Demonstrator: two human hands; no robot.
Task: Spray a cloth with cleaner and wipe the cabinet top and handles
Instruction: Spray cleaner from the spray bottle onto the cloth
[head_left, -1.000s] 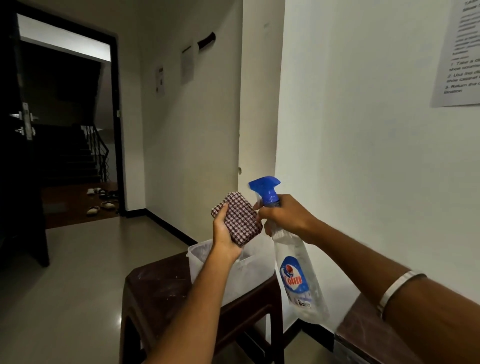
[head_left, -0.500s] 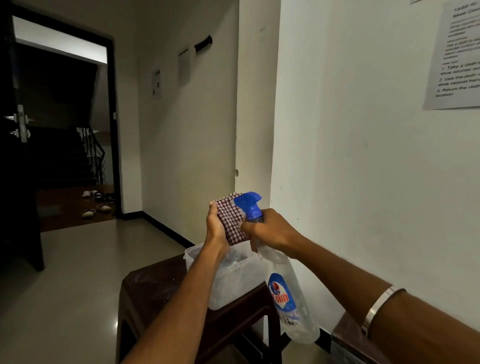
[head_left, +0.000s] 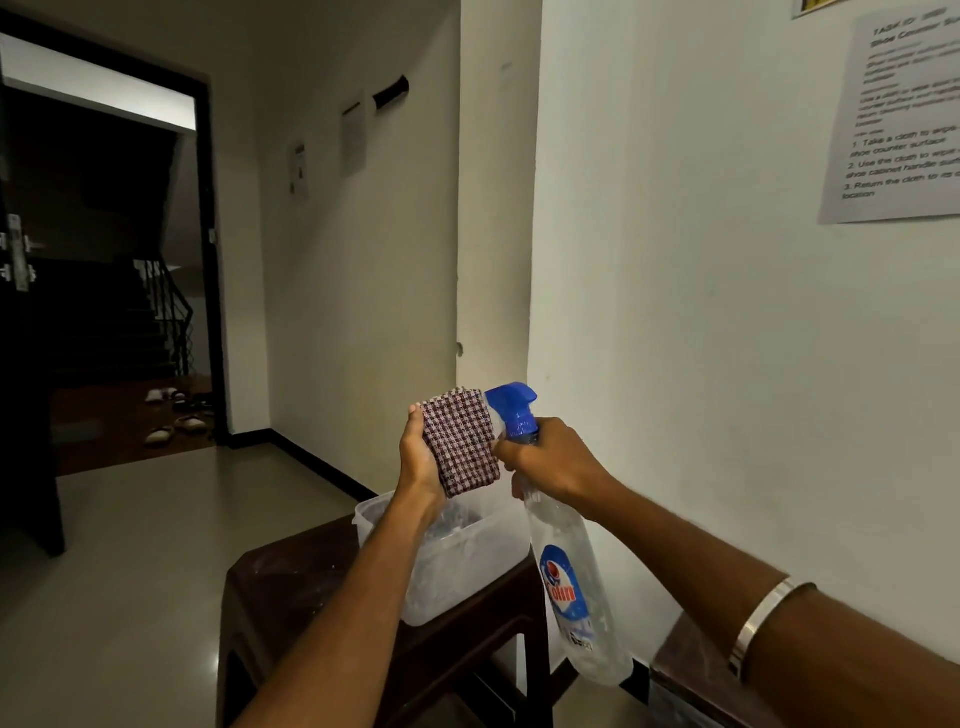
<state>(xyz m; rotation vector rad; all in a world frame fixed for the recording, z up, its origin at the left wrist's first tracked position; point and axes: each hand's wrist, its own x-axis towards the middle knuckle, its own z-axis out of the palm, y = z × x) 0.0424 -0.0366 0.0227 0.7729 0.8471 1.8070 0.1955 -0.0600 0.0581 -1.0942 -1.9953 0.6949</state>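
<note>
My left hand (head_left: 418, 457) holds a folded red-and-white checked cloth (head_left: 460, 441) upright at chest height. Right beside it, my right hand (head_left: 550, 460) grips the neck of a clear spray bottle (head_left: 569, 582) with a blue trigger head (head_left: 511, 408). The nozzle points left and nearly touches the cloth's face. The bottle hangs tilted, its base toward me. A corner of the dark brown cabinet top (head_left: 680, 660) shows at the lower right, under my right forearm; its handles are out of sight.
A dark brown stool (head_left: 291, 587) stands below my hands, bearing a translucent plastic tub (head_left: 467, 566). A white wall with a taped instruction sheet (head_left: 904, 119) runs along the right. The tiled hallway floor stretches left toward an open doorway (head_left: 114, 260) with slippers and stairs.
The cloth has turned from tilted to upright and come close against the spray nozzle. Both hands have drawn together and shifted slightly left in view.
</note>
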